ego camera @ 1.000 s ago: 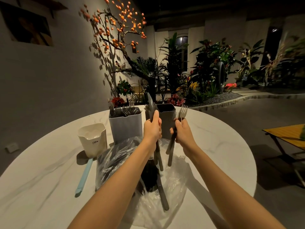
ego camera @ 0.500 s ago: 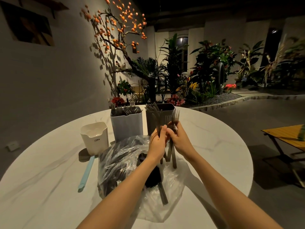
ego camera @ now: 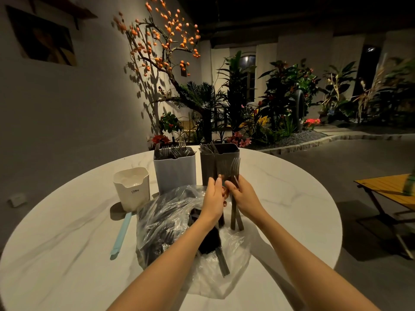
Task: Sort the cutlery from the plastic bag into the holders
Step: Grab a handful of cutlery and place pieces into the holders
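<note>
The right hand has its fingers curled round a bunch of dark forks, tines up. The left hand pinches the same bunch, just before the dark grey holder. The plastic bag lies below on the table, beside the light grey holder.

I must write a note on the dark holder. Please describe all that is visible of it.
The dark holder is a tall, dark grey box with rounded corners, plastic by its look, and an open top. It stands upright on the white table, right of the light grey holder. Cutlery tips show at its left rim. Both hands are in front of it, holding forks.
</note>
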The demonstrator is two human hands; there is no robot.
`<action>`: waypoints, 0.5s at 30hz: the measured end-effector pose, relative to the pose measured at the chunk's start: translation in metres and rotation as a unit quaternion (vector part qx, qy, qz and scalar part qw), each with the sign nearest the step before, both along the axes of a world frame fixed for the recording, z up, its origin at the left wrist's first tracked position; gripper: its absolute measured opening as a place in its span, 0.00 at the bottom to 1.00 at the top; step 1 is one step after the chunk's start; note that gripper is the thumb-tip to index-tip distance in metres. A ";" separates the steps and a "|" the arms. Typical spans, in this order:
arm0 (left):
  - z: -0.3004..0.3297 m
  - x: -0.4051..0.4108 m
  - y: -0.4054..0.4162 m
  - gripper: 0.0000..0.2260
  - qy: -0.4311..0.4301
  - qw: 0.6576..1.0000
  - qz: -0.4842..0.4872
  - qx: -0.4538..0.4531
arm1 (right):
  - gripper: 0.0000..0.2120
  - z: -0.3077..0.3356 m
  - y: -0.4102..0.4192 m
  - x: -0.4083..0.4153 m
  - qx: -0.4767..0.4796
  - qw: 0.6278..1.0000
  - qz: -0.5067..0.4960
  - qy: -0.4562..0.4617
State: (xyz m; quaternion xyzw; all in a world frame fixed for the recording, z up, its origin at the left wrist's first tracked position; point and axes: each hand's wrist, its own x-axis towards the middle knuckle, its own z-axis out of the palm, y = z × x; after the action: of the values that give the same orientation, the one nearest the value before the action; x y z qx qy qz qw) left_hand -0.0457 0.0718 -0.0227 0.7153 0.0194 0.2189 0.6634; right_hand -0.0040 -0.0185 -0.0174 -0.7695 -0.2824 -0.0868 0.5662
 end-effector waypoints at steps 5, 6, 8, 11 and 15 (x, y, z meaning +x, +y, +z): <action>0.002 0.003 0.002 0.13 -0.008 0.999 0.026 0.032 | 0.11 -0.005 0.000 0.006 -0.067 0.997 -0.027 0.008; 0.005 0.005 0.002 0.14 -0.012 0.999 0.034 0.040 | 0.12 -0.003 0.000 0.007 -0.074 0.997 -0.031 0.008; 0.012 0.008 0.001 0.14 -0.014 0.997 0.042 0.061 | 0.14 0.004 0.001 0.008 -0.074 0.997 -0.030 0.007; 0.026 0.012 0.001 0.14 -0.006 0.996 0.038 0.080 | 0.14 0.017 0.001 0.012 -0.061 0.998 -0.025 0.006; 0.045 0.020 0.000 0.10 0.022 0.997 0.027 0.062 | 0.14 0.036 0.001 0.021 -0.064 0.997 -0.034 0.005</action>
State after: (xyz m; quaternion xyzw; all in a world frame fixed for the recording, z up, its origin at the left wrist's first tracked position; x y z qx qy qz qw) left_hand -0.0259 0.0720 0.0223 0.7585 0.0398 0.2221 0.6113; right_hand 0.0166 -0.0177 0.0188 -0.8139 -0.2578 -0.0836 0.5140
